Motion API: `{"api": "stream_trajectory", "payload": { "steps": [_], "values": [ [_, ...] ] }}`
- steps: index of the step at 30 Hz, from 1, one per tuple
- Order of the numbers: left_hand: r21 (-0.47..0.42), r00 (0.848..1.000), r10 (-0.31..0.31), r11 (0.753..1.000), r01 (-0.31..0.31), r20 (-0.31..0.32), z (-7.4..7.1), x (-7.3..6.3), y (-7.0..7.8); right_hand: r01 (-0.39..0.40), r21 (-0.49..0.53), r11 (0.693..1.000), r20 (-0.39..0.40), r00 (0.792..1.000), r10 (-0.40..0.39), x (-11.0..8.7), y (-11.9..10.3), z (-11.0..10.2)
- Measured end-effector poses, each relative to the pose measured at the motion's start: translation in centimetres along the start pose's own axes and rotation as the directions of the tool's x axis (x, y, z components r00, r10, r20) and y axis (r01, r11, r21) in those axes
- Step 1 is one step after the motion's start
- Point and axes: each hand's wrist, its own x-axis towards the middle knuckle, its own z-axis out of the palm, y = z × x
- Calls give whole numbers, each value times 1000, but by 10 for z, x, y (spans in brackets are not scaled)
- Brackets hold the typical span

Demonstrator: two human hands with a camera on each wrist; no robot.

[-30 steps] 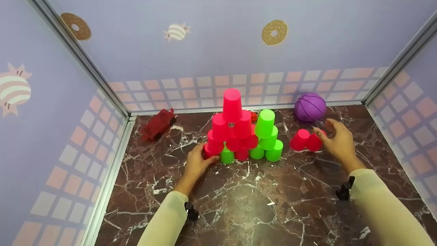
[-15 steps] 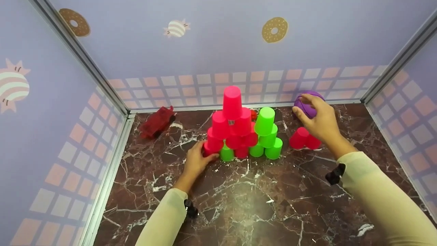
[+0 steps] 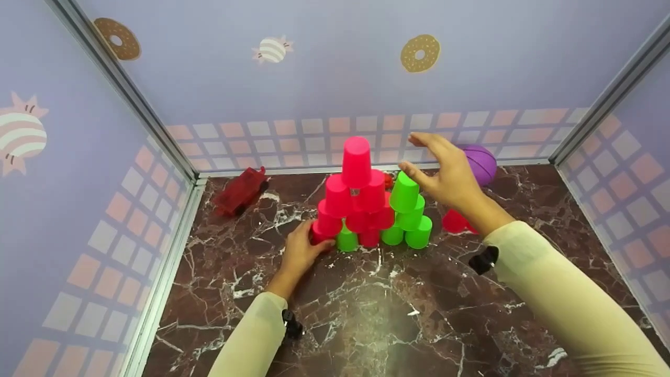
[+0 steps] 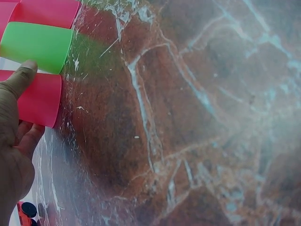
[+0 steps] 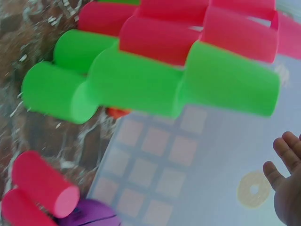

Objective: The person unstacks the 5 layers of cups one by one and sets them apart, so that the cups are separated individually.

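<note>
A pyramid of upside-down pink and green plastic cups stands on the marbled surface, topped by a pink cup [image 3: 356, 162]. My left hand [image 3: 299, 254] holds the pink cup [image 4: 41, 100] at the bottom left corner, thumb on its near side and fingers on its far side. Beside that cup is a green cup [image 4: 37, 47]. On the pyramid's right side, another green cup [image 3: 404, 192] sits at the top of the green ones. My right hand [image 3: 451, 175] hovers just right of it with fingers spread; the right wrist view shows a gap between them.
Two pink cups [image 5: 44, 183] stand to the right, partly behind my right forearm in the head view. A purple ball [image 3: 481, 165] rests at the back wall. A red toy car [image 3: 239, 193] lies at back left. Something small and orange-red [image 3: 388, 180] shows behind the pyramid.
My right hand has moved left and up, from the two pink cups past the purple ball to the top green cup. The left hand and the pyramid look unchanged.
</note>
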Motion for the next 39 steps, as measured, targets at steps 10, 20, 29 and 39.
{"api": "stream_trajectory", "payload": {
  "steps": [10,20,29,39],
  "values": [
    [-21,1000,30,999,-30,-7,1,0,-1,83,45,996,89,992,-87,22,-33,25],
    [-40,999,34,999,-35,-8,1,-1,-3,35,102,994,122,991,-47,34,-51,41],
    [-1,998,52,999,-52,-28,1,-2,-2,56,158,986,102,992,-73,38,-57,45],
    [33,998,40,999,-39,-50,4,-2,-2,66,132,989,0,998,-67,36,-43,26]
  ]
}}
